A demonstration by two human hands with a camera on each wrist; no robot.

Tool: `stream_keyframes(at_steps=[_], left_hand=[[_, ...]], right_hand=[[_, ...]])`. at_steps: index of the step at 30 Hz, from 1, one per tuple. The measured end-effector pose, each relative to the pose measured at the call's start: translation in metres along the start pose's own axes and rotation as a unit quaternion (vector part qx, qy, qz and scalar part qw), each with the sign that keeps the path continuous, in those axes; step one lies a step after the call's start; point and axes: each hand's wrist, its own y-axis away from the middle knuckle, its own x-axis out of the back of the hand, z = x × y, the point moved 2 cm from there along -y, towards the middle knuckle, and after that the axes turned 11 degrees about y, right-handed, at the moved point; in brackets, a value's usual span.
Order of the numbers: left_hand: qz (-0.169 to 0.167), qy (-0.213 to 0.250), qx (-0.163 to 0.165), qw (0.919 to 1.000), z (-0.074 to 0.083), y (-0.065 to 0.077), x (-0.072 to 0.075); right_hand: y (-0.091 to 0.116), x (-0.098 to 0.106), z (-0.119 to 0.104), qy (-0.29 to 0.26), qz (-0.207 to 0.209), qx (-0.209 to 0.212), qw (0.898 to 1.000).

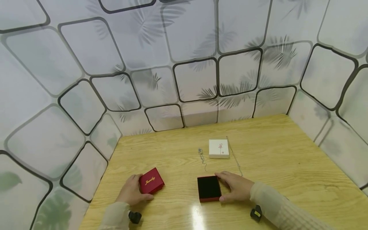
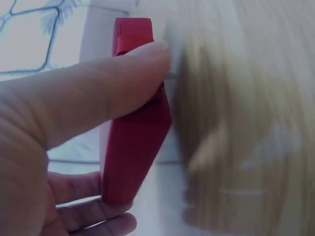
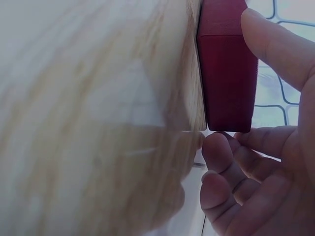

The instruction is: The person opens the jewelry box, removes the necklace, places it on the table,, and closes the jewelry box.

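Observation:
My left hand (image 1: 130,191) grips a red jewelry box lid (image 1: 152,180) with gold "Jewelry" lettering, at the left of the table. In the left wrist view the thumb lies across a small ribbon bow (image 2: 135,43) on the lid's side (image 2: 135,162), and other fingers are at its far edge. To the right, the red box base (image 1: 210,199) with a black insert (image 1: 209,187) sits on the table. My right hand (image 1: 237,187) holds this base by its right side, thumb at the near corner and fingers at the far one. Its red side wall (image 3: 228,81) fills the upper right wrist view.
Behind the base stands a white box (image 1: 218,147) with a pink flower print. A silver chain with a pendant (image 1: 200,150) lies left of it, and another thin chain (image 1: 234,155) stretches along its right. Patterned cloth walls (image 1: 195,80) border the wooden table (image 1: 273,153).

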Motion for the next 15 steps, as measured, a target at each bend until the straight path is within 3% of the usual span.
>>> stream_keyframes(at_steps=[8, 15], left_hand=[[-0.012, 0.021, -0.053, 0.9983, 0.037, -0.001, -0.006], [-0.05, 0.029, -0.09, 0.9943, 0.06, -0.006, -0.018]], right_hand=[[-0.002, -0.001, 0.0, 0.006, 0.003, 0.0, 1.0], [-0.004, -0.002, -0.002, 0.006, 0.003, 0.003, 1.0]])
